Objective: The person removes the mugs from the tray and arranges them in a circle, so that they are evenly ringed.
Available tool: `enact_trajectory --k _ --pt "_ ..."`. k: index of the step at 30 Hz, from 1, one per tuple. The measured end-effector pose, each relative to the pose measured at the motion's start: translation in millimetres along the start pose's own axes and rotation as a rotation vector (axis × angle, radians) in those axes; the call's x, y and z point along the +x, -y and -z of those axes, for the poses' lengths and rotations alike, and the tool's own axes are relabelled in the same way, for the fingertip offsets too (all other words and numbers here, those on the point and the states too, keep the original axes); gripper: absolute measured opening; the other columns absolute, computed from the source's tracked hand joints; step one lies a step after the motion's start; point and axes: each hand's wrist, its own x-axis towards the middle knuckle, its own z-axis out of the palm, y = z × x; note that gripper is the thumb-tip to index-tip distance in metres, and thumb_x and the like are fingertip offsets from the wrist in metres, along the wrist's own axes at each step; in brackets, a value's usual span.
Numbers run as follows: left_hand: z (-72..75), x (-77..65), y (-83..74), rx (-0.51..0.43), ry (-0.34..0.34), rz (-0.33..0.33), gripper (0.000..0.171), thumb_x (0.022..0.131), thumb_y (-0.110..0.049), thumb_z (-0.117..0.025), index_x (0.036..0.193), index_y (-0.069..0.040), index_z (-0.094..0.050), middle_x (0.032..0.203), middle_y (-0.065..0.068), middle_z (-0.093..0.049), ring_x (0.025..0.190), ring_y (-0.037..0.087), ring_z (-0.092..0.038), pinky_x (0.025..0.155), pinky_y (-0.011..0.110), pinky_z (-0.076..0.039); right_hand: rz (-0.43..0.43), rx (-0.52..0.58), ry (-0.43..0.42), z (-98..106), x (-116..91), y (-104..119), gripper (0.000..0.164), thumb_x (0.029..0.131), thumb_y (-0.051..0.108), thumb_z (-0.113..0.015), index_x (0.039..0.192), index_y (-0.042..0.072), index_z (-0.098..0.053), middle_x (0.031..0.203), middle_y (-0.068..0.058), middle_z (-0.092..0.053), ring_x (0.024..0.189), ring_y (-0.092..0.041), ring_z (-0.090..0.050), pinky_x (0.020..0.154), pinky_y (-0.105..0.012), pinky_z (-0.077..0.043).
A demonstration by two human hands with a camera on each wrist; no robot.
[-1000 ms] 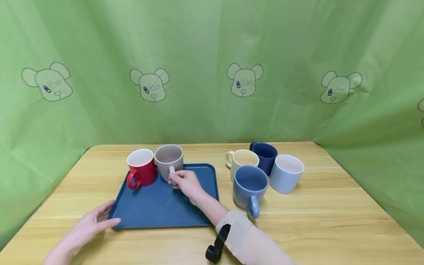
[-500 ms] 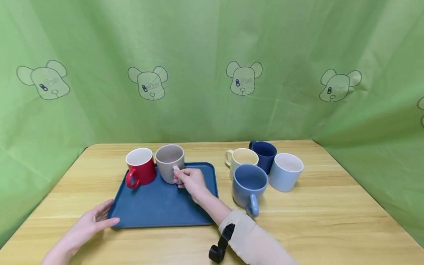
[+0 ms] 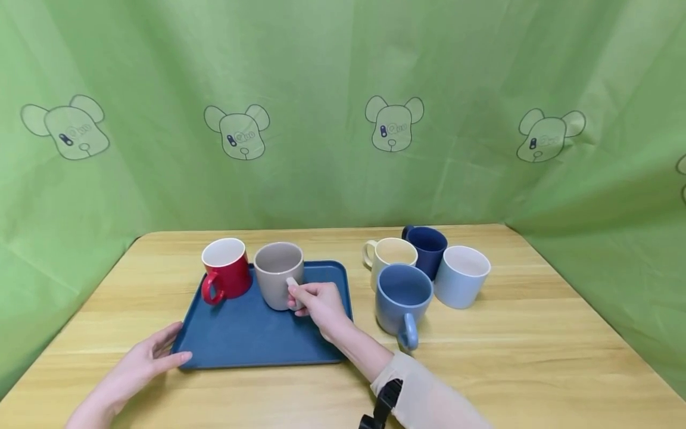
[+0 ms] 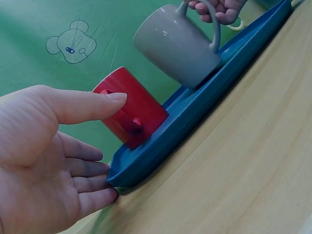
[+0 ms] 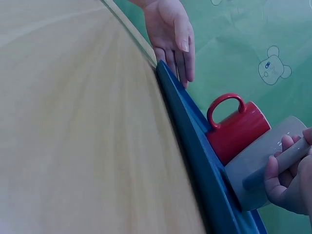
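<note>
Right hand (image 3: 323, 307) pinches the handle (image 3: 290, 281) of the grey ceramic-looking mug (image 3: 273, 287) in the far half of the blue rectangular tray (image 3: 249, 342). Left hand (image 3: 134, 364), fingers extended, touches its near left corner. Leftward drift could strike the red cylindrical mug (image 3: 236, 279).

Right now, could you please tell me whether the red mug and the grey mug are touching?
Apart: the left wrist view shows green curtain through a gap between the red mug and the grey mug.

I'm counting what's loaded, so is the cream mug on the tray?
No, the cream mug stands on the wooden table to the right of the tray.
</note>
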Motion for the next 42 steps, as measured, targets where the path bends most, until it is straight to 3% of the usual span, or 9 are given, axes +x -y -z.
enact_trajectory --k 5,16,24,37,39,42 --pt "0.5 -1.2 -0.9 -0.002 0.002 0.001 0.079 0.093 -0.028 -0.057 0.142 0.014 -0.011 0.144 0.037 -0.014 0.128 0.048 -0.029 0.102 0.053 -0.031 0.007 0.013 0.021 6 -9 3 0.024 0.089 0.009 -0.061 0.093 -0.014 -0.067 0.069 -0.009 -0.066 0.064 -0.009 -0.060 0.059 -0.023 -0.053" --pt "1.5 -0.4 -0.3 -0.002 -0.006 -0.013 0.079 0.092 -0.027 -0.057 0.142 0.013 -0.011 0.144 0.037 -0.014 0.132 0.049 -0.017 0.103 0.053 -0.026 0.050 0.015 0.059 19 -22 19 0.024 0.088 0.005 -0.060 0.093 -0.018 -0.064 0.066 -0.006 -0.065 0.066 -0.011 -0.061 0.060 -0.023 -0.053" --pt "1.4 -0.5 0.1 -0.013 -0.002 -0.013 0.078 0.092 -0.026 -0.058 0.142 0.014 -0.012 0.143 0.038 -0.015 0.129 0.049 -0.026 0.102 0.052 -0.029 0.046 0.025 0.128 29 -34 41 0.027 0.090 0.005 -0.058 0.094 -0.022 -0.061 0.068 -0.003 -0.064 0.072 -0.012 -0.065 0.063 -0.024 -0.053" --pt "-0.1 0.3 -0.9 -0.006 -0.004 -0.008 0.079 0.092 -0.027 -0.058 0.142 0.014 -0.012 0.143 0.038 -0.016 0.129 0.048 -0.025 0.102 0.051 -0.028 0.043 0.064 0.167 53 -49 76 0.033 0.090 0.004 -0.056 0.096 -0.029 -0.053 0.070 -0.003 -0.065 0.068 -0.012 -0.063 0.064 -0.024 -0.054" --pt "0.1 0.2 -1.1 -0.006 -0.005 -0.009 0.079 0.092 -0.027 -0.058 0.142 0.014 -0.013 0.143 0.037 -0.016 0.130 0.048 -0.023 0.103 0.051 -0.027 0.052 0.073 0.165 59 -51 82 0.028 0.090 0.002 -0.057 0.092 -0.026 -0.057 0.070 -0.005 -0.065 0.068 -0.013 -0.062 0.064 -0.025 -0.054" --pt "0.3 -0.1 -1.0 -0.009 -0.005 -0.015 0.079 0.091 -0.027 -0.059 0.142 0.013 -0.013 0.143 0.037 -0.016 0.132 0.048 -0.019 0.104 0.051 -0.025 0.072 0.082 0.169 68 -55 90 0.018 0.089 0.001 -0.057 0.083 -0.011 -0.068 0.070 -0.005 -0.065 0.069 -0.013 -0.063 0.064 -0.025 -0.054"
